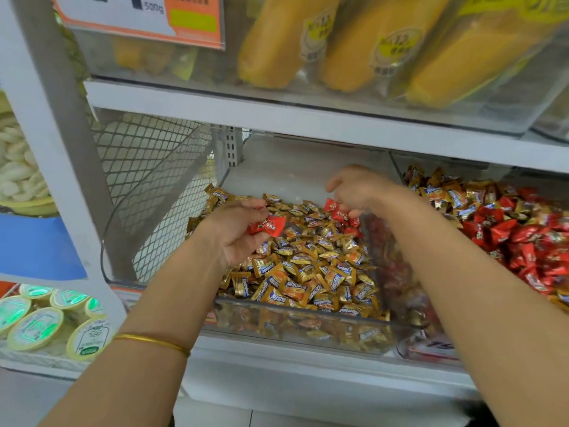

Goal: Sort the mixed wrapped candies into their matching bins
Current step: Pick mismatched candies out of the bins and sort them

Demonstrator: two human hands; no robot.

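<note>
A clear plastic bin (301, 334) on the middle shelf is full of gold-wrapped candies (311, 272), with a few red-wrapped ones (354, 224) mixed in at the back. My left hand (237, 232) hovers over this bin and grips a red-wrapped candy (267, 225) in its curled fingers. My right hand (357, 189) reaches in further back and pinches another red-wrapped candy (337, 209). To the right, a second bin (425, 349) holds mostly red-wrapped candies (535, 241), with gold-wrapped ones (443, 189) along its back.
A white shelf board (308, 118) runs just above the bins, carrying yellow packaged goods (338, 41). A metal mesh panel (147, 167) closes the left side. Lower left, round green-lidded cups (37, 325) sit on another shelf. A gold bangle (154, 342) circles my left wrist.
</note>
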